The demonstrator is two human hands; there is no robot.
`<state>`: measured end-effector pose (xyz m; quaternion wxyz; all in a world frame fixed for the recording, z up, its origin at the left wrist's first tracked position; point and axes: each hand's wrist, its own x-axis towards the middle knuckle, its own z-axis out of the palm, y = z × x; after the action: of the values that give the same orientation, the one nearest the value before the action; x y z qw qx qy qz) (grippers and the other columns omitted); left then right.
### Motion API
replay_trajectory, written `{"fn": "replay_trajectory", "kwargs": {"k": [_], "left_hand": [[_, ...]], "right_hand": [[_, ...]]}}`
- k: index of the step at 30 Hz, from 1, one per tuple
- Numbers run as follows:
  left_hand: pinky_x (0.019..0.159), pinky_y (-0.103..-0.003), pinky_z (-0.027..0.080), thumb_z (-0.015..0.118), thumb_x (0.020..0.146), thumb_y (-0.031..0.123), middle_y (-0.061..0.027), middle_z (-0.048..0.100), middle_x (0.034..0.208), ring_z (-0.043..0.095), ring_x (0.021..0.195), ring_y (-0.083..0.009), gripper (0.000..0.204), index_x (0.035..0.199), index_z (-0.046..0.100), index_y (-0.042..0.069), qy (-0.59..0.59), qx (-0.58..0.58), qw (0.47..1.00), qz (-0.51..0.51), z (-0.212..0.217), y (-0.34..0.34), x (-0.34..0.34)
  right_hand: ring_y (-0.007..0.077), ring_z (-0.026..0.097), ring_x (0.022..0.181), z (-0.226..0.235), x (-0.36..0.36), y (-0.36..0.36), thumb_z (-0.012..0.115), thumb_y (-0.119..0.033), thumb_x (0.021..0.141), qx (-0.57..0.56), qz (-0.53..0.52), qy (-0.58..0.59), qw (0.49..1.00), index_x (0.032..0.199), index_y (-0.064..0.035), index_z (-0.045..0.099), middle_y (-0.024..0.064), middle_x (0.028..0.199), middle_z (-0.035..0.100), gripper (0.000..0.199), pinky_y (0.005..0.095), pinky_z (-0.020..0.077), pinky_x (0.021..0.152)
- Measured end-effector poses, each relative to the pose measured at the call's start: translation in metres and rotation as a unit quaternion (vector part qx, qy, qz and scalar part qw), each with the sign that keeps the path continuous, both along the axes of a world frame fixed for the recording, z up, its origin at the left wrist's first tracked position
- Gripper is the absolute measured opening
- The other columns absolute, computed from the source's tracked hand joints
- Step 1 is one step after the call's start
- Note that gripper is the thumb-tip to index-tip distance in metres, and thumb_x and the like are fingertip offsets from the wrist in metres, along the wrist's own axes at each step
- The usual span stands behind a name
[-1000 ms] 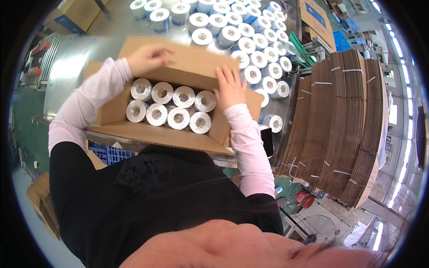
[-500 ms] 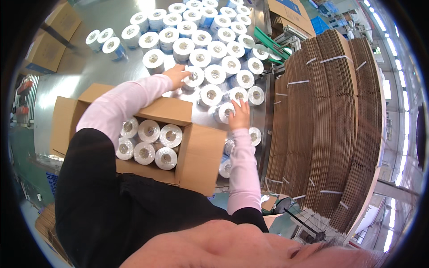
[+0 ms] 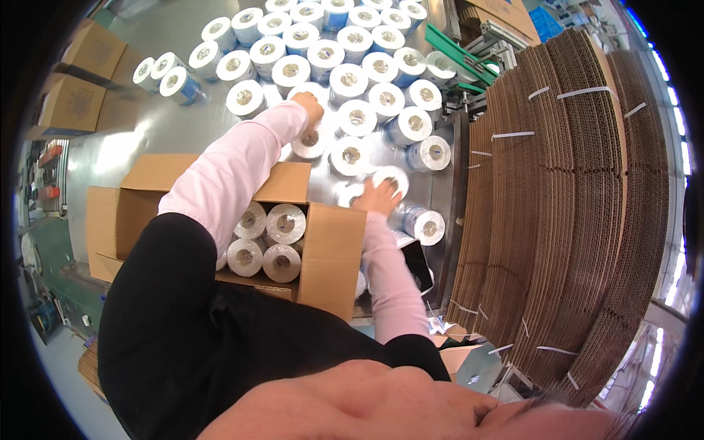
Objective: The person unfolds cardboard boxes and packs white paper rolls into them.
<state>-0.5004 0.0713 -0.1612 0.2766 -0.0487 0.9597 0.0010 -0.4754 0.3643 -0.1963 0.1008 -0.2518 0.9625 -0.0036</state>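
Note:
White rolls with hollow cores, several with blue labels, stand in a crowd on the metal table (image 3: 125, 117). My left hand (image 3: 311, 110) is closed between two of them, a far roll (image 3: 308, 89) and a nearer roll (image 3: 306, 149); its fingertips are partly hidden. My right hand (image 3: 378, 198), somewhat blurred, is closed on a roll (image 3: 391, 178), with another blurred roll (image 3: 350, 193) against its left side. Close to me stands an open cardboard box (image 3: 334, 249) with rolls such as this one (image 3: 285, 223) upright inside; my left sleeve covers part of it.
Tall stacks of flattened cardboard (image 3: 543, 198), held with white straps, rise on the right. Cardboard boxes (image 3: 73, 103) stand at the far left. A green rail (image 3: 462, 55) lies beyond the rolls. A dark flat object (image 3: 416, 265) is beside my right forearm.
Both hands have drawn rolls a little toward the box. The right hand has moved slightly nearer to me with its rolls. The view has shifted, showing fewer of the boxed rolls.

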Motion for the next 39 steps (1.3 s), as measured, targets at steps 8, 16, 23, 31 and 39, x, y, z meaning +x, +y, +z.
{"fn": "replay_trajectory", "kwargs": {"k": [8,16,23,31,39], "left_hand": [[0.078,-0.032,0.049,0.073,0.074,0.039,-0.0098,0.068,0.101,0.062,0.089,-0.0188,0.045,0.104,0.068,0.006,0.245,0.396,0.816,0.343,0.063,-0.078,0.091],[0.073,-0.029,0.052,0.075,0.079,0.02,-0.0054,0.067,0.104,0.063,0.09,-0.014,0.032,0.102,0.066,0.001,0.159,0.632,0.732,0.202,0.241,-0.106,0.362],[0.084,-0.039,0.049,0.079,0.064,0.026,-0.0108,0.06,0.096,0.055,0.101,-0.0292,0.028,0.084,0.07,0.009,0.114,0.094,0.988,-0.037,0.223,-0.053,0.476],[0.091,-0.041,0.047,0.075,0.072,0.041,-0.0146,0.067,0.108,0.062,0.101,-0.0321,0.049,0.109,0.069,0.009,-0.192,0.198,0.961,0.028,0.161,-0.083,0.42],[0.095,-0.041,0.044,0.069,0.076,0.012,-0.0134,0.06,0.114,0.055,0.109,-0.0299,0.034,0.11,0.064,0.011,0.225,0.243,0.93,0.161,0.124,-0.13,0.182]], "right_hand": [[0.0274,0.052,0.115,0.001,0.021,0.052,0.069,-0.022,0.072,-0.125,-0.038,-0.136,0.982,0.113,-0.0164,0.063,0.0145,0.114,0.058,0.042,0.0538,0.0283,0.105],[0.0236,0.058,0.108,0.248,0.001,-0.041,0.072,-0.022,0.07,-0.517,0.058,-0.512,0.683,0.113,-0.016,0.063,0.0133,0.11,0.061,0.044,0.0452,0.0403,0.1],[0.0354,0.056,0.099,0.249,0.27,-0.172,0.066,-0.021,0.066,-0.072,0.52,-0.129,0.841,0.105,-0.0115,0.069,0.0186,0.092,0.059,0.04,0.0495,0.0386,0.094],[0.0434,0.045,0.121,0.182,0.291,-0.174,0.065,-0.018,0.075,-0.267,0.508,-0.293,0.764,0.129,-0.0099,0.053,0.0288,0.134,0.043,0.056,0.0453,0.0384,0.104],[0.0333,0.046,0.123,0.127,-0.014,-0.097,0.061,-0.005,0.075,-0.217,0.162,0.02,0.962,0.115,-0.015,0.065,0.0133,0.127,0.054,0.041,0.0448,0.0384,0.102]]}}
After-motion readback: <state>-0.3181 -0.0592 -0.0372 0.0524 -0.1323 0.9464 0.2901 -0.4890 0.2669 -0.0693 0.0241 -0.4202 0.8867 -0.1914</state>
